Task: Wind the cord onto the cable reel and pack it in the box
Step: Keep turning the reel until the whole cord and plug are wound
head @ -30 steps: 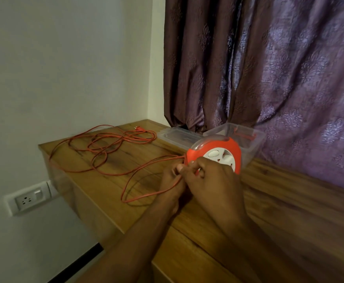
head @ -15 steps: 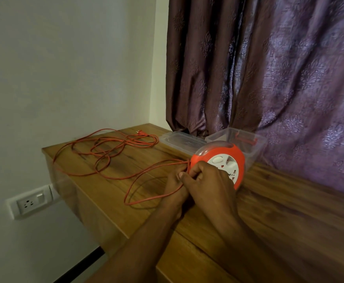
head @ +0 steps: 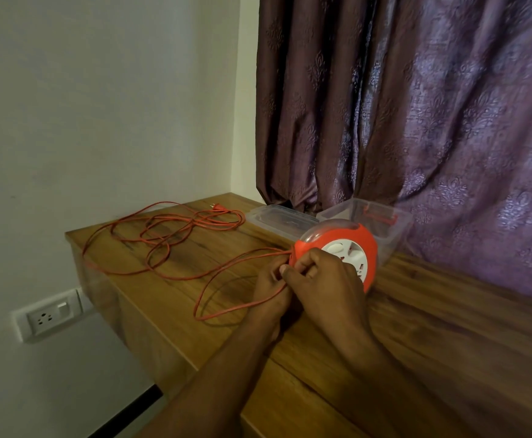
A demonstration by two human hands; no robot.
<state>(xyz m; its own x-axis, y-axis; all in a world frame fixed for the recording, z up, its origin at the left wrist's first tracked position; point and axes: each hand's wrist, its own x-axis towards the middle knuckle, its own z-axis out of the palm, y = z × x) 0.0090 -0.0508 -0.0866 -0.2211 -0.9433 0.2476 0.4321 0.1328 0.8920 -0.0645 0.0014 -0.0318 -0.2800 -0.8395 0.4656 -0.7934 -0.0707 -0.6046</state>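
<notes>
Standing on edge on wooden table (head: 416, 327): orange cable reel (head: 337, 245), rigid, light-looking. Cord (head: 170, 248): thin, limp, tangle-prone, mostly unwound leftward. Right hand (head: 324, 279) grips reel rim; left hand (head: 271, 279) pinches cord beside it. Clear box (head: 397, 226) behind.

Both hands meet low in front of the body, working close together.

Two bare forearms reach forward from the lower edge of the view and converge toward the middle. The right hand (head: 324, 279) lies nearer the camera, back of the hand up, wrist fairly straight, its fingers curled and the thumb pressed forward against the side of the index finger in a pinching grip. The left hand (head: 269, 287) sits just beside and partly behind it, largely covered by the right; its fingers are bent and its fingertips (head: 276, 270) touch the right thumb. What each grip encloses cannot be told for sure from this angle.
</notes>
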